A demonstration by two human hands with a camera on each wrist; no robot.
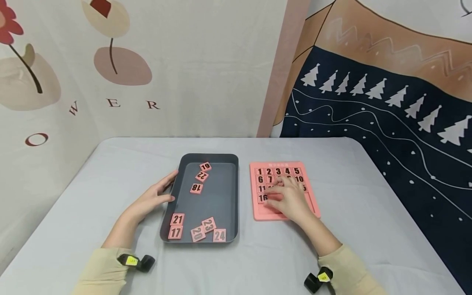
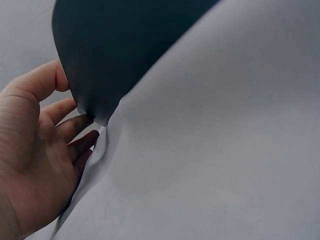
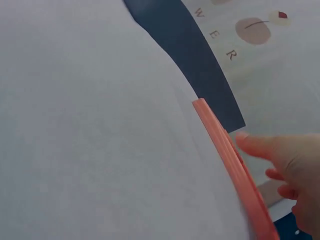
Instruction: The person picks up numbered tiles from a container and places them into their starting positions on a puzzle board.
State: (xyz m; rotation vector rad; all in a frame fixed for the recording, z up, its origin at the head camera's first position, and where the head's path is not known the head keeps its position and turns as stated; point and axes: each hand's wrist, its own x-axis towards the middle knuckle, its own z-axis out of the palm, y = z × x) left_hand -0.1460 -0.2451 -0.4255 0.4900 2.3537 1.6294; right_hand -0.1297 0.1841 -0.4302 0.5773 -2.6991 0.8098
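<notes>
A dark grey tray (image 1: 215, 196) lies on the table with pink number tiles in it. At its upper part are tile 19 (image 1: 205, 166), tile 22 (image 1: 201, 176) and tile 18 (image 1: 196, 188); tiles 21 (image 1: 177, 219), 17 (image 1: 175, 232), 20 (image 1: 198, 234), 23 (image 1: 208, 224) and 24 (image 1: 219, 235) lie along the bottom. My left hand (image 1: 149, 200) touches the tray's left side with spread fingers. To the right is a pink number board (image 1: 285, 215) with tiles in rows. My right hand (image 1: 289, 198) is over it, fingertips beside tile 16 (image 1: 262, 198), covering several others.
A white cloth (image 1: 243, 266) covers the table. Behind stands a pale fabric backdrop (image 1: 206, 82) with printed flowers and letters, and a dark one (image 1: 368, 110) with white trees hangs at the right. A small black wrist camera (image 1: 147, 263) sits on the left sleeve.
</notes>
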